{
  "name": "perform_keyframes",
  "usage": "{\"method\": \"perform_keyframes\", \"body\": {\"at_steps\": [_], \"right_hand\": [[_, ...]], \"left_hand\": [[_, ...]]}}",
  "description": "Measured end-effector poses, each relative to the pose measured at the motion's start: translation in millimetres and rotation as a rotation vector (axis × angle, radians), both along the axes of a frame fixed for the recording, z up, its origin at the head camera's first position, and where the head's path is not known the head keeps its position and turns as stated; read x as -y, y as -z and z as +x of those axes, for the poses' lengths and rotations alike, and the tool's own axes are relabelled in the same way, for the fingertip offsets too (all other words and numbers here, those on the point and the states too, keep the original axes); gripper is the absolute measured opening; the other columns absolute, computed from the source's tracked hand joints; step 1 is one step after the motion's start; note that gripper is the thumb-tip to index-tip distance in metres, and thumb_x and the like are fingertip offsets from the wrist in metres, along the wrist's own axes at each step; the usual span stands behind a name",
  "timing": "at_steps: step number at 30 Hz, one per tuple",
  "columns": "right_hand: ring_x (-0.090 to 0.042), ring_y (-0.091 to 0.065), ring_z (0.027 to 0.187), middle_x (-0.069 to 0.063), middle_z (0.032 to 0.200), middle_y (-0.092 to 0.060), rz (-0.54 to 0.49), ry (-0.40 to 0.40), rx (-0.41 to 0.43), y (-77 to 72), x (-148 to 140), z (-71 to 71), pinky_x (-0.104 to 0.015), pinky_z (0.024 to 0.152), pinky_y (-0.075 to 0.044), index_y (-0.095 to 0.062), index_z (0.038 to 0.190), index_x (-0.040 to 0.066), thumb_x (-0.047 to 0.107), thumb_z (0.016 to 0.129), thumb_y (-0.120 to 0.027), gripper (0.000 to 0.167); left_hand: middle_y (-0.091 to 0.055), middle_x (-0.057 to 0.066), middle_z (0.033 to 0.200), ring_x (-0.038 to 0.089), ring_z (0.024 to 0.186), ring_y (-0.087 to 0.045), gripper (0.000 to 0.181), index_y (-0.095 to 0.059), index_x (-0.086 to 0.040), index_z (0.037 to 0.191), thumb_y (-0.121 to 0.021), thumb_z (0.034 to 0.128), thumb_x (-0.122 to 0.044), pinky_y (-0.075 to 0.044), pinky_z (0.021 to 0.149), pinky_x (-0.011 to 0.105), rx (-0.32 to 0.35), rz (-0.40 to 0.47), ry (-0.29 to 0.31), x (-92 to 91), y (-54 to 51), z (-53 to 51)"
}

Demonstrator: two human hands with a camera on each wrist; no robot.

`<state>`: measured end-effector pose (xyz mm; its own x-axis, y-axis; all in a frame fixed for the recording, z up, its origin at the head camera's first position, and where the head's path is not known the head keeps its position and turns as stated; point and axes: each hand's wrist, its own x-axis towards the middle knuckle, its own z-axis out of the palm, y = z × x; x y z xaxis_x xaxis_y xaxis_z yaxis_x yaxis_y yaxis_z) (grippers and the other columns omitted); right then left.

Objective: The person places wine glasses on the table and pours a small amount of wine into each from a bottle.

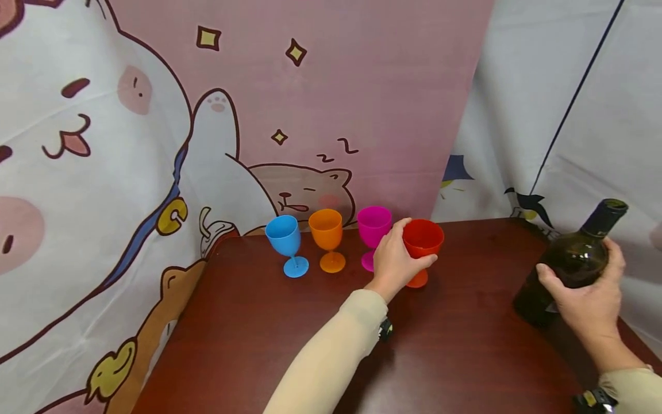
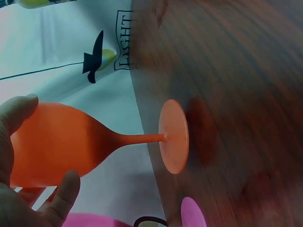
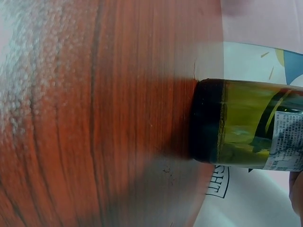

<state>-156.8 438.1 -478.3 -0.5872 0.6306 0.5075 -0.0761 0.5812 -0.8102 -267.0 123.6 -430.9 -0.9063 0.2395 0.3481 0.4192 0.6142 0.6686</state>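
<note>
At the right end of a row of plastic goblets, my left hand [image 1: 395, 261] grips a red goblet [image 1: 423, 237] round its bowl, thumb on the near side. In the left wrist view the goblet's round foot [image 2: 173, 137] shows, with its reflection slightly apart from it on the wood. My right hand [image 1: 595, 302] holds a dark green glass wine bottle [image 1: 571, 259] round its body, neck up and leaning right. The right wrist view shows the bottle's dark base [image 3: 207, 120] at the tabletop and a printed label [image 3: 286, 142]. Part of its body is behind my fingers.
Left of the red goblet stand a magenta goblet [image 1: 373, 224], close beside my left hand, an orange goblet [image 1: 327, 229] and a blue goblet [image 1: 284, 234]. All rest on the brown wooden table [image 1: 248, 345]. A printed cartoon cloth [image 1: 393, 103] hangs behind its back edge.
</note>
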Motion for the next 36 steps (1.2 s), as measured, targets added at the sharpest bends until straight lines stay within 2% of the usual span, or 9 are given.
{"method": "perform_keyframes", "body": {"at_steps": [5, 8, 14, 21, 26, 31, 36], "right_hand": [[0.005, -0.044, 0.131, 0.023, 0.156, -0.039, -0.027, -0.011, 0.001, -0.7, 0.0, 0.2, -0.009, 0.106, -0.027, -0.030, 0.160, 0.047, 0.020, 0.080, -0.086, 0.102], [0.004, -0.045, 0.130, 0.024, 0.154, -0.039, -0.041, -0.017, 0.013, -1.3, 0.6, 0.9, -0.010, 0.106, -0.028, -0.030, 0.160, 0.047, 0.019, 0.080, -0.086, 0.102], [0.006, -0.044, 0.128, 0.018, 0.157, -0.043, -0.038, -0.010, 0.017, -0.8, 1.1, 2.0, -0.010, 0.105, -0.028, -0.030, 0.160, 0.048, 0.020, 0.080, -0.087, 0.102], [0.006, -0.044, 0.127, 0.014, 0.158, -0.043, -0.030, -0.023, 0.000, -0.5, 0.3, 3.4, -0.010, 0.106, -0.028, -0.030, 0.161, 0.046, 0.018, 0.080, -0.087, 0.102], [0.006, -0.044, 0.127, 0.017, 0.154, -0.042, -0.035, -0.033, -0.006, -1.3, 5.0, 1.6, -0.011, 0.106, -0.028, -0.030, 0.161, 0.046, 0.018, 0.081, -0.087, 0.102], [0.005, -0.044, 0.127, 0.023, 0.151, -0.040, -0.036, -0.042, -0.012, -1.5, 6.6, 1.1, -0.011, 0.107, -0.028, -0.029, 0.161, 0.045, 0.016, 0.081, -0.086, 0.102], [0.004, -0.044, 0.129, 0.024, 0.150, -0.038, -0.040, -0.050, -0.018, -1.8, 2.1, 2.8, -0.011, 0.108, -0.028, -0.029, 0.161, 0.043, 0.015, 0.082, -0.085, 0.102]], "left_hand": [[-0.068, -0.007, 0.139, 0.014, 0.119, -0.066, 0.091, -0.047, -0.028, 0.155, -0.093, 0.0794, -0.046, -0.062, 0.093, 0.035, 0.010, -0.052, -0.057, -19.4, -0.2, -10.3], [-0.068, -0.006, 0.137, 0.015, 0.117, -0.067, 0.090, -0.047, -0.028, 0.154, -0.093, 0.0795, -0.047, -0.062, 0.092, 0.037, 0.021, -0.068, -0.085, -27.4, 1.7, -16.3], [-0.067, -0.003, 0.139, 0.017, 0.117, -0.069, 0.089, -0.045, -0.024, 0.156, -0.090, 0.0831, -0.050, -0.063, 0.092, 0.039, 0.035, -0.112, -0.142, -38.0, 4.7, -28.9], [-0.062, 0.002, 0.148, 0.021, 0.122, -0.070, 0.094, -0.039, -0.019, 0.161, -0.087, 0.0863, -0.048, -0.063, 0.097, 0.041, 0.052, -0.184, -0.189, -46.7, -0.8, -37.5], [-0.054, 0.004, 0.159, 0.026, 0.121, -0.072, 0.099, -0.033, -0.018, 0.166, -0.086, 0.0883, -0.048, -0.063, 0.099, 0.043, 0.062, -0.210, -0.198, -45.6, -2.3, -40.5], [-0.038, 0.004, 0.172, 0.032, 0.106, -0.077, 0.104, -0.027, -0.023, 0.169, -0.085, 0.0875, -0.053, -0.064, 0.096, 0.045, 0.075, -0.252, -0.200, -43.1, 0.4, -39.7], [-0.027, 0.004, 0.178, 0.030, 0.088, -0.078, 0.105, -0.025, -0.025, 0.170, -0.081, 0.0877, -0.059, -0.065, 0.089, 0.041, 0.009, -0.328, -0.171, -41.4, -4.8, -31.5]]}}
